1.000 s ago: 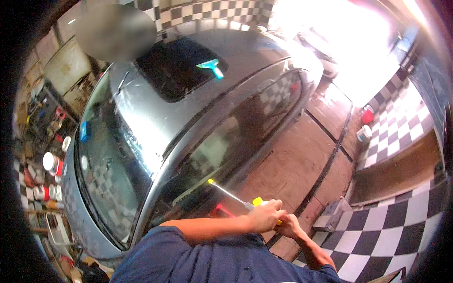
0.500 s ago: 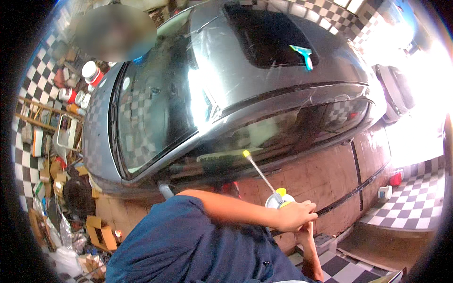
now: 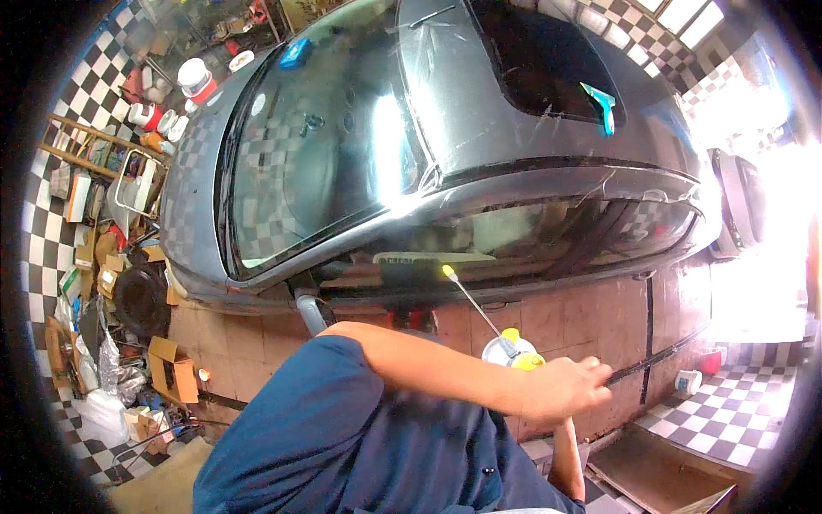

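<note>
A pump sprayer (image 3: pixel 498 349) with a white body and yellow parts is in front of me, beside the car. Its thin metal wand ends in a yellow nozzle (image 3: pixel 449 271) pointing toward the car's side window. My left hand (image 3: pixel 575 387) reaches across my body just right of the sprayer's yellow top. Its fingers are loosely spread, and nothing shows in them. My right forearm (image 3: pixel 565 463) rises from below, with its hand hidden behind my left hand. The dark grey car (image 3: pixel 505 154) fills the middle, with a turquoise squeegee (image 3: pixel 604 110) lying on its roof.
A blue sponge-like block (image 3: pixel 295 53) rests on the windshield's far edge. Buckets (image 3: pixel 195 79), boxes (image 3: pixel 172 370) and a tyre (image 3: pixel 142 300) crowd the left. A white tub (image 3: pixel 687 381) stands on the checkered floor at right, near a low brown platform (image 3: pixel 659 471).
The view has shifted, and the blurred person beyond the windshield is out of sight. My left hand's fingers have loosened and spread, moving slightly right. The squeegee stays on the roof.
</note>
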Demonstrator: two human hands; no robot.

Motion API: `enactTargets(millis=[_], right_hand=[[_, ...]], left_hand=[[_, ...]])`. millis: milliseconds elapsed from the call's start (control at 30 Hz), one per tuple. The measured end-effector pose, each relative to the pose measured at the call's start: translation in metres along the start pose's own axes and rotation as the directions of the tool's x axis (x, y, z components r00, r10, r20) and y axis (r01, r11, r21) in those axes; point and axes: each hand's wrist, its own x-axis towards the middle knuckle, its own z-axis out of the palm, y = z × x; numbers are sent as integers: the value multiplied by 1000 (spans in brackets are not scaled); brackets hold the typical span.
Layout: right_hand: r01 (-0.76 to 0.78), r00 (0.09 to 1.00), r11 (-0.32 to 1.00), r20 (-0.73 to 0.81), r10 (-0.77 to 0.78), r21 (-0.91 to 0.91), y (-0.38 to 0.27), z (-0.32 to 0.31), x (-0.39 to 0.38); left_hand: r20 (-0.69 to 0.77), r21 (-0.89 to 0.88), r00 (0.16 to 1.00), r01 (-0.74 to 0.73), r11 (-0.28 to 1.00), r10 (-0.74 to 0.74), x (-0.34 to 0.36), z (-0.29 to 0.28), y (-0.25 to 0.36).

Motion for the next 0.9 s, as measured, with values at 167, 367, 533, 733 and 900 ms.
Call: enactTargets(millis=[167,367,533,733,900], right_hand=[[-4,1000,1000,6,5,-11,7,-3,3],[6,999,999,45,-8,41,10,-5,15],[-20,999,985,-33,26,171,12,0,14],[-28,979,884,-165,118,467,22,13,25],[-62,995,991,-75,71,123,18,16,29]], left_hand=[[19,10,997,76,997,-76,-15,-6,-16],[9,54,994,108,993,-109,-9,38,-41],[-76,10,996,37,999,-36,-4,-25,3],[-72,12,982,176,984,-175,-28,37,-46],[-115,101,984,146,984,-134,-42,47,-69]])
